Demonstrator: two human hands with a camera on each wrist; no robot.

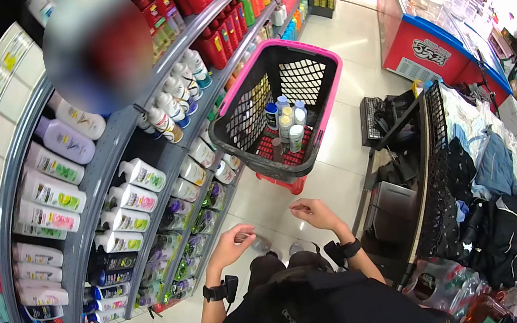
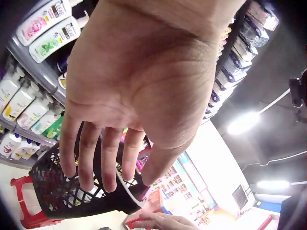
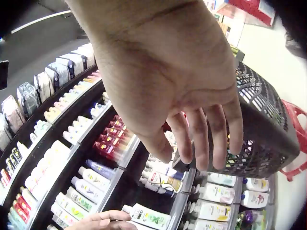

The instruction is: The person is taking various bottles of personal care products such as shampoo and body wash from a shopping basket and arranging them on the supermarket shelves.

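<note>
Both hands hover empty over the shop floor in front of me. In the head view my left hand [image 1: 236, 237] hangs with fingers loosely curled, next to the shelf of white bottles [image 1: 134, 200]. My right hand [image 1: 311, 211] hangs the same way a little to the right. The left wrist view shows the left hand [image 2: 124, 96] palm on, its fingers [image 2: 86, 163] relaxed and holding nothing. In the right wrist view the right hand [image 3: 182, 81] is just as slack. Ahead on the floor stands a pink-rimmed black basket [image 1: 326, 88] holding several small bottles [image 1: 291, 126].
Long shelves of shampoo and lotion bottles [image 1: 49, 193] run along the left. A red and blue chest freezer [image 1: 429, 49] stands at the far right. A black mesh rack with clothes [image 1: 475, 182] is close on my right. Pale tiled floor [image 1: 346, 34] lies between them.
</note>
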